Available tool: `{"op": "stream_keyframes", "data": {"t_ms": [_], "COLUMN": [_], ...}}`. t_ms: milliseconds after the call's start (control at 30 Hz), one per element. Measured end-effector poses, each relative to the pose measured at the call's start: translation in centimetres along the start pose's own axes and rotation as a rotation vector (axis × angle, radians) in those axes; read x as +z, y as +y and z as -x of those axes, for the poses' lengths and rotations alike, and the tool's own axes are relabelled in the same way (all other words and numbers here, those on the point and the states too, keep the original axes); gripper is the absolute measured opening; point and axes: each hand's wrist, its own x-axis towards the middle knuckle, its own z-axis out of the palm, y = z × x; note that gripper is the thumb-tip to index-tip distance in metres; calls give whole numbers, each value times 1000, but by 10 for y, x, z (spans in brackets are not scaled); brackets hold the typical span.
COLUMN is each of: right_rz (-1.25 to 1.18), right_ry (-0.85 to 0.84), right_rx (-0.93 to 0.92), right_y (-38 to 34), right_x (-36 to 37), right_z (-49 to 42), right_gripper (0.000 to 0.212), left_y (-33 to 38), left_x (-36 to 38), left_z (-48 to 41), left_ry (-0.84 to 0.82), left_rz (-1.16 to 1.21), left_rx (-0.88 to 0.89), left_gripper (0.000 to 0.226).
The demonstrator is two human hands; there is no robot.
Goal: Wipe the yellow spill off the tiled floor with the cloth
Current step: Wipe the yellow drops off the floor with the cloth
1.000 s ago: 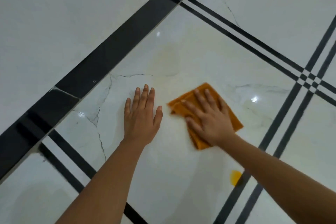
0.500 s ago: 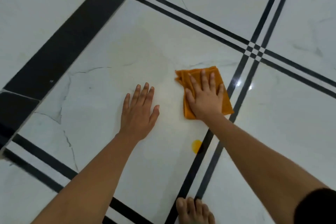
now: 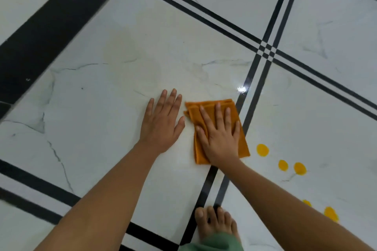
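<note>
A folded orange cloth (image 3: 243, 145) is pressed flat onto the tiled floor (image 3: 122, 87) by the right hand (image 3: 220, 136), whose fingers (image 3: 218, 114) are laid straight and slightly spread across the fabric; nothing is pinched or curled round. The cloth's far edge and its edge on the little-finger side are left uncovered, and a bunched fold is seen just beyond the thumb. The left hand (image 3: 161, 126) is placed palm down on bare tile just beside that thumb, fingers straight and close together, its own thumb nearly touching the cloth's fold. A pair of thin black lines (image 3: 255, 108) is crossed by the pressed cloth at its outer edge and is passed under the right wrist. The yellow spill (image 3: 262, 150) is found as separate round drops on the tile beyond those lines, on the outer side of the pressing hand: the nearest drop lies near the cloth's near corner without touching it, two more (image 3: 283, 165) (image 3: 300, 168) are set farther out and closer to the body, and two others (image 3: 330, 213) are partly hidden beside the right forearm. A bare foot (image 3: 216, 224) is planted on the lines below the right wrist, with a green garment (image 3: 214, 243) at the frame's bottom edge. A wide black band (image 3: 51, 26) is seen far beyond the left hand.
</note>
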Motion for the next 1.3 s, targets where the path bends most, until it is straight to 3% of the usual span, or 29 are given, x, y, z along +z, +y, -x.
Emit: {"op": "stream_keyframes", "data": {"t_ms": [133,300,533,767,933,1000,1100,1133,1233,1300], "right_rz": [45,95,141,53,116,82,-80,-82,74,163], "right_ry": [-20,-64,-184,30,14,56,96,108,154,98], "right_rx": [105,127,147,125,-153,-17,352,348,-128,-258], "right_y": [-2,-11,-17,-11,37,73,91,90,107,150], "right_x": [6,0,-12,9,20,12,-8,-9,11,17], "right_z": [9,8,6,13,81,77,32,31,83,118], "right_gripper": [61,55,57,57,54,55,54,53,54,53], "left_y": [-11,-18,-19,-14,13,39,75,86,110,126], "left_x": [7,8,2,1,-4,-6,-1,1,8,14], "left_z": [8,17,17,20,36,46,47,43,37,37], "left_ry": [-5,-51,-103,-71,-106,-122,-146,-160,-176,-182], "left_rz": [-4,-13,13,-25,-15,-3,15,22,10,-46], "left_rx": [62,163,174,149,92,120,95,73,90,154], "left_gripper": [60,60,62,61,60,60,58,57,57,64]}}
